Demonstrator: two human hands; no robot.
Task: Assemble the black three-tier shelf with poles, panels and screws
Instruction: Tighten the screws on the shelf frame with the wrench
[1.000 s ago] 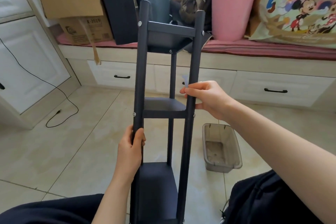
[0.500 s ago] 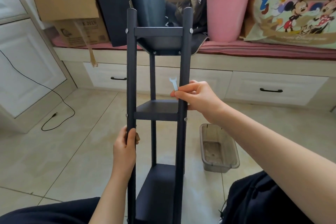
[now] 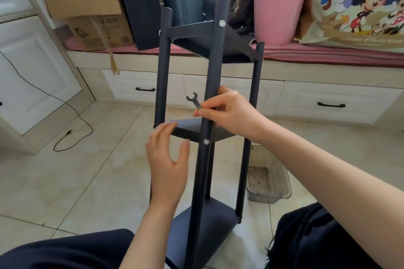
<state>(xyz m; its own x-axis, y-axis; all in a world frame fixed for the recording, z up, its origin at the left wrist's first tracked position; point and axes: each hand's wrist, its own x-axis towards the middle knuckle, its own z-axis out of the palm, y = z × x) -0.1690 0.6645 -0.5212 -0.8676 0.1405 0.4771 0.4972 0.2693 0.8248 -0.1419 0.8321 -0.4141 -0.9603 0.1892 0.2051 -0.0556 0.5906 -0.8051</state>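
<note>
While blurred — left hand (image 3: 167, 165), perhaps open.

The floor (image 3: 65, 172) is laid with large pale beige tiles, glossy in soft daylight. Along the far side runs a low cream bench (image 3: 306, 67) with drawers (image 3: 334, 102) bearing black handles, topped by a pink cushion (image 3: 328, 54). On it stand cardboard boxes (image 3: 87, 6), a dark bin (image 3: 181, 0), a pink bucket (image 3: 279, 11) and a cartoon-printed bag (image 3: 360, 6). White panelled cabinet doors (image 3: 32, 85) stand at left, a black cable (image 3: 72, 111) trailing across the tiles. A clear plastic tub (image 3: 282, 183) sits on the floor.
</note>
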